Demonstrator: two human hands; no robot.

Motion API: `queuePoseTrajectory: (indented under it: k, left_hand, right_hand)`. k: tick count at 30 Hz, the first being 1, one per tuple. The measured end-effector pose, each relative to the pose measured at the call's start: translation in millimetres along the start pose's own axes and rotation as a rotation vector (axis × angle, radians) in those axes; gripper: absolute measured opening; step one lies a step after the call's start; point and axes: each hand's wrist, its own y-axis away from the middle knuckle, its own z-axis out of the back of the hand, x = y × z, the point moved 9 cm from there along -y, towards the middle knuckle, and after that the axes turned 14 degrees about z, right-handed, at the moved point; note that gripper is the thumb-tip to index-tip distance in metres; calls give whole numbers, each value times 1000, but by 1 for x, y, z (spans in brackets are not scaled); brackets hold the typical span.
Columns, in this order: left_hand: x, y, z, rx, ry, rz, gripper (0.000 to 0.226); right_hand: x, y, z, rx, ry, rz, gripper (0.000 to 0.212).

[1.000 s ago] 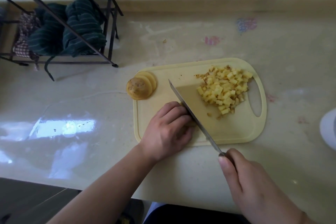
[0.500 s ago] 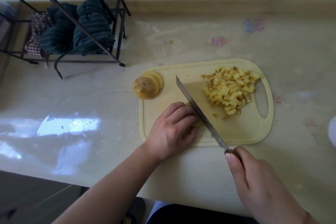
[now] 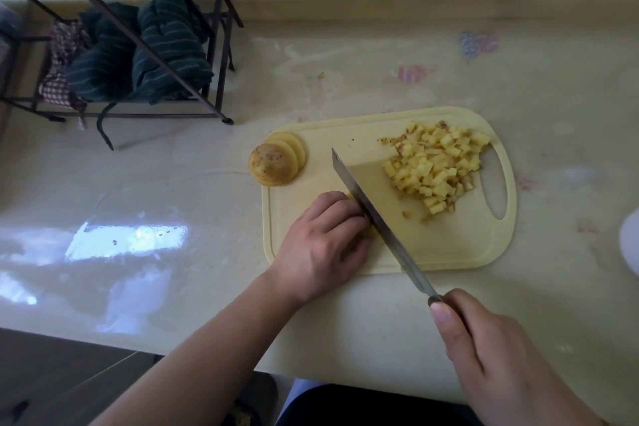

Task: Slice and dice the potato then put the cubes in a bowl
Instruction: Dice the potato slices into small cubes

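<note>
A glossy, pale worktop (image 3: 345, 73) runs back to a white wall. At ten o'clock stands a black wire rack (image 3: 138, 45) holding rolled dark green striped cloths (image 3: 155, 52). At three o'clock, the white edge of a bowl (image 3: 630, 242) shows, its inside out of sight. A cream cutting board (image 3: 449, 242) lies at centre. Diced potato cubes (image 3: 437, 162) are heaped toward its two o'clock corner; potato slices (image 3: 276, 162) overlap at its ten o'clock corner. The left hand (image 3: 325, 245) curls over a potato piece, mostly hidden. The right hand (image 3: 498, 363) grips a knife (image 3: 377, 221), blade against the left fingers.
</note>
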Motion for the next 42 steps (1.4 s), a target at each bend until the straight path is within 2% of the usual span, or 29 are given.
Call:
queuePoseTrajectory:
  k: [6, 9, 13, 17, 21, 27, 38, 42]
  left_hand:
    - [2, -1, 0, -3, 27, 6, 14]
    - [2, 0, 0, -2, 35, 5, 14]
    - [3, -1, 1, -2, 42, 7, 14]
    - [-1, 1, 4, -24, 25, -18, 12]
    - [0, 3, 7, -50, 20, -25, 10]
    - [0, 7, 9, -72, 14, -39, 8]
    - [3, 6, 7, -46, 46, -22, 8]
    - [3, 6, 7, -44, 57, -12, 8]
  right_hand:
    - [-11, 29, 6, -17, 15, -120, 64]
    - [-9, 21, 3, 21, 31, -114, 68]
    - [1, -15, -5, 37, 35, 14, 44]
    - [2, -30, 2, -8, 7, 33, 45]
    - [1, -24, 8, -33, -13, 37, 37]
    - [9, -16, 2, 5, -19, 90, 44]
    - [-1, 11, -5, 65, 7, -21, 61]
    - [5, -8, -12, 71, 57, 31, 50]
